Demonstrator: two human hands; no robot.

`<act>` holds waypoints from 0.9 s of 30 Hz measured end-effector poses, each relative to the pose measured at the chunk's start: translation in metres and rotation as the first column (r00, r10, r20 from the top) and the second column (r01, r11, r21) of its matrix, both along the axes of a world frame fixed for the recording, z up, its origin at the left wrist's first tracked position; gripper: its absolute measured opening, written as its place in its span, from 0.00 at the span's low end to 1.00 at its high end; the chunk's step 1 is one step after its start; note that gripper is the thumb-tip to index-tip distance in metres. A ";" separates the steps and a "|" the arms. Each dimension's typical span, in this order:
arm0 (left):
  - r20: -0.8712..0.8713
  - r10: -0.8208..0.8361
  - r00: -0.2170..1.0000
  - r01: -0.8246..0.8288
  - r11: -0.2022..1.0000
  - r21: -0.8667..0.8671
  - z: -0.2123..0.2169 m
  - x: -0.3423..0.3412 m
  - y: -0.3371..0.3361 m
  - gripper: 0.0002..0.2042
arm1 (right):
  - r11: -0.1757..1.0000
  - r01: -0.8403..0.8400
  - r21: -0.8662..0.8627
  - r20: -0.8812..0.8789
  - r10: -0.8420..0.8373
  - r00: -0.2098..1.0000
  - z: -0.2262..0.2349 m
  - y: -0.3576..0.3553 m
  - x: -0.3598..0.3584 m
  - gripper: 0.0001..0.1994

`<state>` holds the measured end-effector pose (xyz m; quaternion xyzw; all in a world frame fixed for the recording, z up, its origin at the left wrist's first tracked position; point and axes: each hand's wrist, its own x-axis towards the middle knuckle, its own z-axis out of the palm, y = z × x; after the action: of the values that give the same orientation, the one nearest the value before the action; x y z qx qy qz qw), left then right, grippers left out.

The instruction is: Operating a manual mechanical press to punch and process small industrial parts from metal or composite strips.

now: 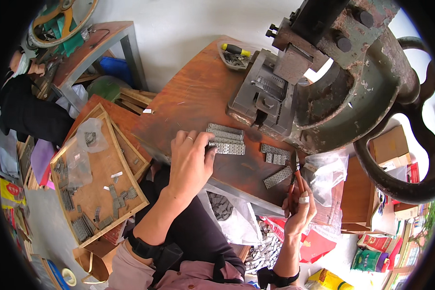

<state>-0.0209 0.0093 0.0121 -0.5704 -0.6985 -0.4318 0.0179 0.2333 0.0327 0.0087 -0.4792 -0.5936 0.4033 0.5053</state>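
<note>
My left hand (191,159) is at the left end of a row of grey metal chain strips (227,137) lying side by side on the worktable. Its thumb and fingers close around the end of the nearest strip, hiding that end. In my right hand (300,209), at the table's front right, is a pair of pliers (298,180) with orange-red handles, jaws pointing away from me. Left of the pliers lie a loose chain strip (277,177) and some shorter chain pieces (275,153).
A heavy hand press (372,96) with a large wheel stands at the back right. Beside it lies a clear plastic bag (326,171). A wooden tray (125,212) with chain pieces is at left. A yellow-black screwdriver (236,50) rests in a container. Another person's hand (36,68) shows far left.
</note>
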 end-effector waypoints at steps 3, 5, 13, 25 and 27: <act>-0.070 -0.094 0.993 0.083 0.987 -0.140 0.008 -0.010 0.006 0.25 | 0.998 -0.067 0.011 -0.021 0.067 0.998 -0.003 -0.002 0.008 0.30; -0.092 -0.148 0.985 0.128 0.972 -0.196 0.015 -0.015 0.013 0.27 | 0.980 -0.167 0.103 0.035 0.165 0.986 -0.006 -0.008 0.015 0.31; 0.067 -0.386 0.920 0.369 0.798 -0.477 0.042 -0.030 0.032 0.26 | 0.714 -0.692 0.104 0.543 0.542 0.641 -0.069 -0.060 0.033 0.19; 0.052 -0.430 0.901 0.407 0.800 -0.442 0.037 -0.017 0.024 0.16 | 0.837 -0.505 -0.210 0.764 0.463 0.450 -0.135 -0.064 0.006 0.21; 0.062 -0.434 0.899 0.412 0.788 -0.457 0.038 -0.016 0.024 0.16 | 0.805 -0.586 -0.089 0.651 0.492 0.577 -0.103 -0.059 0.000 0.19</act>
<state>-0.0371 0.0336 0.0499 -0.7097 -0.6341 -0.2340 -0.1984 0.2328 -0.0265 -0.0938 -0.3482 -0.8730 0.3055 0.1527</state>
